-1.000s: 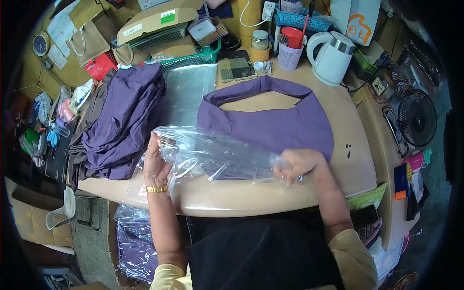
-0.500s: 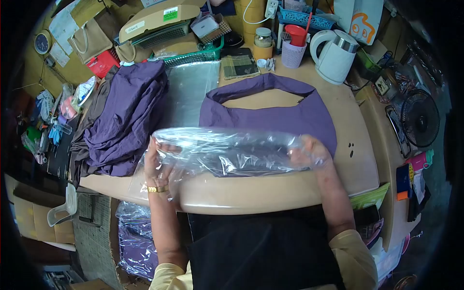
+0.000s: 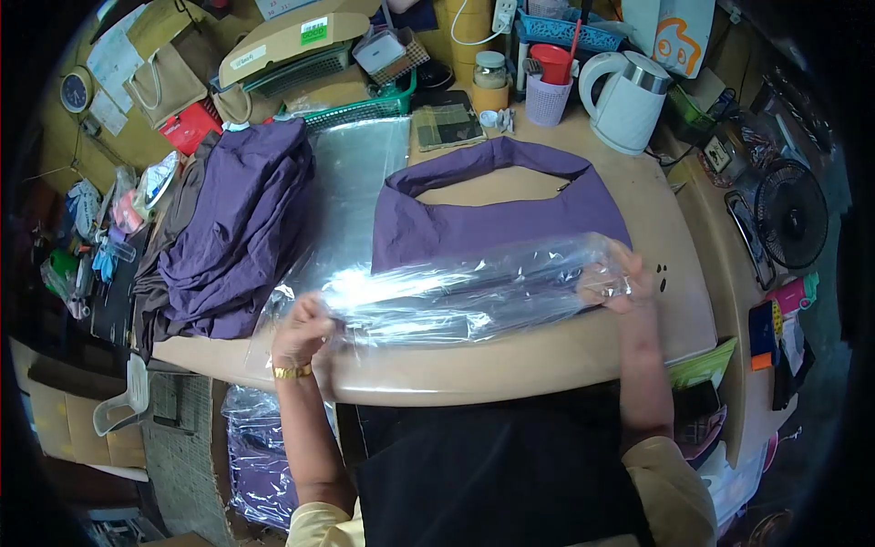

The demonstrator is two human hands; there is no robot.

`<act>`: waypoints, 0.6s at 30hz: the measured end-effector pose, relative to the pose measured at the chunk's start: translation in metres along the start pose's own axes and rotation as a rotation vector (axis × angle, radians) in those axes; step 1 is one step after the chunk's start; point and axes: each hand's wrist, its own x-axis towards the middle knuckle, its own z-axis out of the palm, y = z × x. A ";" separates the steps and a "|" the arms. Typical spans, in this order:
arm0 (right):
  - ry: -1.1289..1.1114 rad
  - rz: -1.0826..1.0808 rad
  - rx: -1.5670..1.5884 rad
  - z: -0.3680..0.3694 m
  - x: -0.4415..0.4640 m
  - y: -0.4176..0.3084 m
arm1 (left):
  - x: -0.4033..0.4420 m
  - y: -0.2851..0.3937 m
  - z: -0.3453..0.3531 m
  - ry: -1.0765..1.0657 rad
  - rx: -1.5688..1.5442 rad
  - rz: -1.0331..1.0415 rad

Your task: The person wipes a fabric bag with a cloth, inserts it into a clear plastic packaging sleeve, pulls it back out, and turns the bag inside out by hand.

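Observation:
A clear plastic bag [image 3: 456, 292] is stretched sideways between my two hands, above the front part of the table. My left hand [image 3: 303, 330] pinches its left end, with the fingers closed. At the right end, my right hand [image 3: 620, 278] grips the plastic, its fingers partly seen through the film. Behind the plastic lies a flat purple shoulder bag [image 3: 499, 223], its strap loop toward the back and its lower edge partly covered. Left of it, a stack of clear plastic sheets [image 3: 358, 182] lies beside a heap of purple fabric bags [image 3: 232, 228].
A white kettle [image 3: 627, 102], a lilac cup [image 3: 547, 98] and a glass jar [image 3: 490, 71] stand at the table's back. A dark notebook [image 3: 447, 121] lies left of them. The table's [image 3: 437, 378] curved edge is near my body. A black fan [image 3: 791, 217] is at the right.
My right hand has moved right and up, turning from the plastic's lower edge to its right end. My left hand has shifted slightly down and closed. The plastic is now stretched out at a slant.

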 end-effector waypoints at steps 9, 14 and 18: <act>0.514 -0.121 -1.181 -0.104 0.006 -0.017 | 0.080 -0.049 0.092 0.580 0.453 0.134; 0.857 0.041 -1.700 -0.057 -0.003 -0.017 | 0.058 -0.008 0.115 0.777 1.186 0.224; 0.760 0.045 -1.801 -0.047 -0.006 -0.014 | 0.048 -0.025 0.096 0.774 1.142 0.035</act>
